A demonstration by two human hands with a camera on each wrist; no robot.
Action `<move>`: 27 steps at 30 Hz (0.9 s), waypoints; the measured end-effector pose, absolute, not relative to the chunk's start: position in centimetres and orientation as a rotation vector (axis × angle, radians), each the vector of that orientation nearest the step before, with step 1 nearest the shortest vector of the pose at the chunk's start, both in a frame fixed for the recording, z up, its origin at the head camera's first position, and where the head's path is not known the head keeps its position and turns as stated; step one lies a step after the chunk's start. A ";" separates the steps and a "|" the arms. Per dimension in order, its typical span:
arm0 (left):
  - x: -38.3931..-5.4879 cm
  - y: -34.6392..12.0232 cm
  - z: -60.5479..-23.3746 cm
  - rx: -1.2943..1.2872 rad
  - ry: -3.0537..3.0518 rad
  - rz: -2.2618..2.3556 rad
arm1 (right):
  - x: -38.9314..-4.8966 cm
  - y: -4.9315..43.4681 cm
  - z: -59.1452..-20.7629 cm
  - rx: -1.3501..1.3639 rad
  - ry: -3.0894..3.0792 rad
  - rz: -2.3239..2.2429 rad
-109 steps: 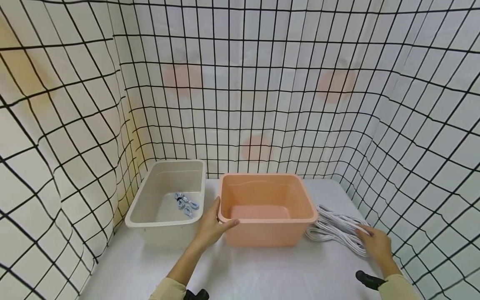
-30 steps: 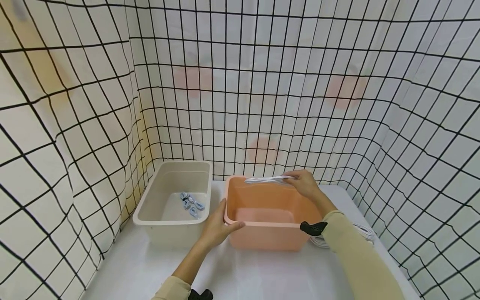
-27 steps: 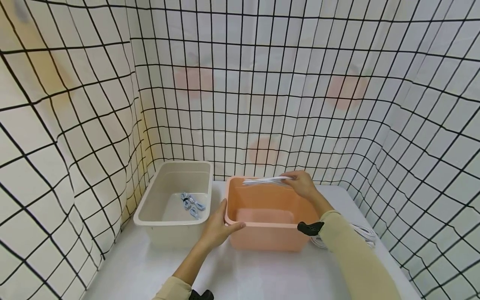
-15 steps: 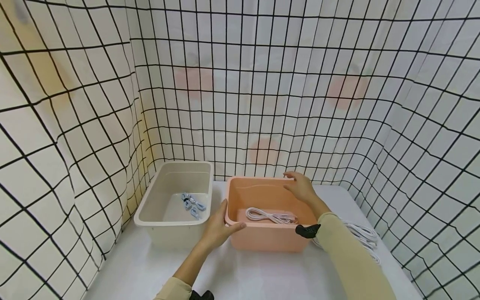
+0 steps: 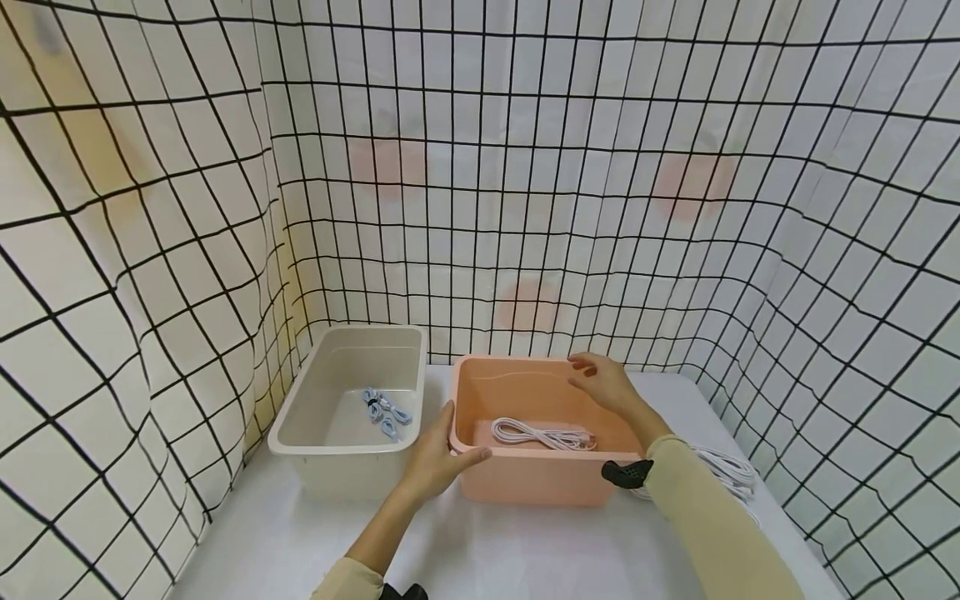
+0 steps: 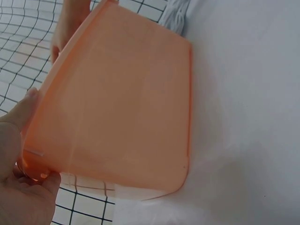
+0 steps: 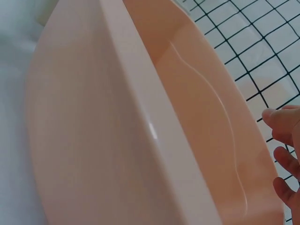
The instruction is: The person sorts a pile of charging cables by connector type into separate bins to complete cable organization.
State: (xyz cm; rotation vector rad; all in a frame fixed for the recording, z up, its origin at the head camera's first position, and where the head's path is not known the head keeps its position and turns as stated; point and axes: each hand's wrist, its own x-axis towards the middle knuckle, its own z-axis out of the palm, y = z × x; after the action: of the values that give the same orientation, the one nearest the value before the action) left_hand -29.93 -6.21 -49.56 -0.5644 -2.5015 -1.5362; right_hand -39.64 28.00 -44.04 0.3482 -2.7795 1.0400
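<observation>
My left hand point(image 5: 435, 460) grips the front left corner of a peach plastic basin point(image 5: 532, 482), its thumb lying along the front rim. In the left wrist view the thumb and fingers point(image 6: 46, 183) sit on either side of that corner. Inside the basin, on its floor, lies a folded white cable point(image 5: 551, 437). Above the basin's back right part hovers my right hand point(image 5: 606, 385), fingers loosely bent and parted, holding nothing. The right wrist view shows its fingertips point(image 7: 281, 124) near the far rim.
A cream basin point(image 5: 337, 451) stands to the left, with light blue bundled cords point(image 5: 386, 408) inside. More white cables point(image 5: 726, 471) lie on the table right of the peach basin, partly behind the right sleeve. Black netting point(image 5: 517, 167) encloses the back and sides.
The right hand took a white cable from the pile at right, carried it over the peach basin and let it drop inside. The left hand has kept its hold on the corner.
</observation>
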 end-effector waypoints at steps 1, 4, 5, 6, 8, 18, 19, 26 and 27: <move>-29.9 -6.2 -49.6 -0.566 -2.497 -1.539 | -39.6 28.1 -44.0 0.355 -2.771 1.044; -30.0 -6.1 -49.6 -0.566 -2.491 -1.545 | -39.3 28.5 -43.8 0.368 -2.751 1.057; -30.0 -6.1 -49.6 -0.566 -2.488 -1.546 | -39.2 28.6 -43.7 0.376 -2.746 1.058; -30.0 -6.1 -49.6 -0.566 -2.486 -1.548 | -39.0 28.7 -43.6 0.390 -2.741 1.056; -30.0 -6.1 -49.6 -0.567 -2.487 -1.553 | -38.7 28.9 -43.4 0.400 -2.738 1.049; -29.8 -6.1 -49.5 -0.557 -2.480 -1.573 | -37.4 31.0 -43.2 0.395 -2.674 1.031; -29.8 -6.1 -49.6 -0.552 -2.484 -1.569 | -37.3 31.3 -43.2 0.393 -2.673 1.024; -29.8 -6.0 -49.6 -0.535 -2.499 -1.581 | -36.2 33.1 -42.9 0.382 -2.661 0.995; -29.8 -6.0 -49.6 -0.534 -2.497 -1.586 | -36.1 33.3 -42.9 0.386 -2.660 0.977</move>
State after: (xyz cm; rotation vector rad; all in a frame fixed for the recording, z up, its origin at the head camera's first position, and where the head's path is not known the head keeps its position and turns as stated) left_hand -29.78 -5.96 -49.59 -0.5338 -2.4968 -1.5860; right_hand -36.07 33.31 -42.85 0.3857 -2.6598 0.9771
